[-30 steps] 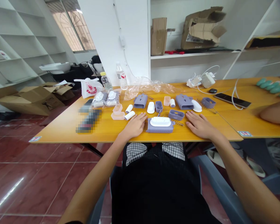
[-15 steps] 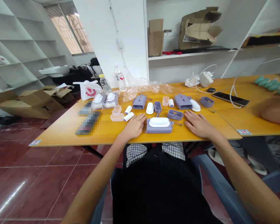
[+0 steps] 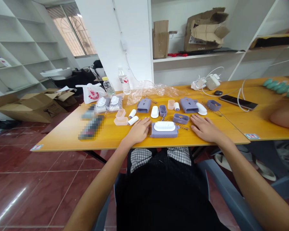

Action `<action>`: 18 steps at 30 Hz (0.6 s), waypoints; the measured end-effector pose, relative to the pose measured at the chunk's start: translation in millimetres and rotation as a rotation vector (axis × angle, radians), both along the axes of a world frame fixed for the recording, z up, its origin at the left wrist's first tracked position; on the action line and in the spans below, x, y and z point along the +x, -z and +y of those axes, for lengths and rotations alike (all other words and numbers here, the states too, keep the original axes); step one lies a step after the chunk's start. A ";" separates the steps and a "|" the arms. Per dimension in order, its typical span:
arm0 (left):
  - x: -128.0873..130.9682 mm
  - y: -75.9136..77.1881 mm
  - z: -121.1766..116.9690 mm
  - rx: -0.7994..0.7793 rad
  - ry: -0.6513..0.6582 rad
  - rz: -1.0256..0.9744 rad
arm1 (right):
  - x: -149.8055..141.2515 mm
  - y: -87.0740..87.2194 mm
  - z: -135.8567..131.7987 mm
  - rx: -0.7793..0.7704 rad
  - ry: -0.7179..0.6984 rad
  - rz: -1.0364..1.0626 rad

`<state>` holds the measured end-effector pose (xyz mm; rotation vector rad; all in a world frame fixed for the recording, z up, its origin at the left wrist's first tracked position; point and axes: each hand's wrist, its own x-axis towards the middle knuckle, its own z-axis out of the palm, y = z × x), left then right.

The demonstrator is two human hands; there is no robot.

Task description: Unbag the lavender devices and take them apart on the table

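My left hand (image 3: 140,130) lies flat on the wooden table, fingers stretched out, beside a purple case with a white bristle brush (image 3: 164,126) on top. Palm down on the other side rests my right hand (image 3: 204,127), close to a white oval brush piece (image 3: 201,109) and a metal spring (image 3: 183,127). Between and beyond the hands are a purple oval frame (image 3: 180,118), a small purple cup (image 3: 162,110), a white brush head (image 3: 154,111) and two purple housings, one left (image 3: 144,105) and one right (image 3: 188,105). White rollers (image 3: 133,120) lie left of my left hand.
Translucent pink trays (image 3: 120,121), bagged parts (image 3: 115,103), a plastic bag (image 3: 93,93) and bottles (image 3: 124,82) stand toward the left. Clear wrapping (image 3: 156,89) lies along the back. At right are a phone (image 3: 239,101), chargers (image 3: 212,82) and another person's arm (image 3: 284,112).
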<state>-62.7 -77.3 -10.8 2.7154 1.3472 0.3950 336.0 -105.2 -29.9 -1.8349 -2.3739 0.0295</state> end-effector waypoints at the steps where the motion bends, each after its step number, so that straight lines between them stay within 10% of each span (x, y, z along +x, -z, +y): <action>1: -0.1 0.1 0.0 0.000 0.000 -0.004 | -0.1 -0.2 -0.1 0.004 -0.001 -0.001; 18: 1.0 -1.6 -1.0 0.007 -0.004 0.014 | -3.7 -0.2 -2.7 0.052 0.013 0.058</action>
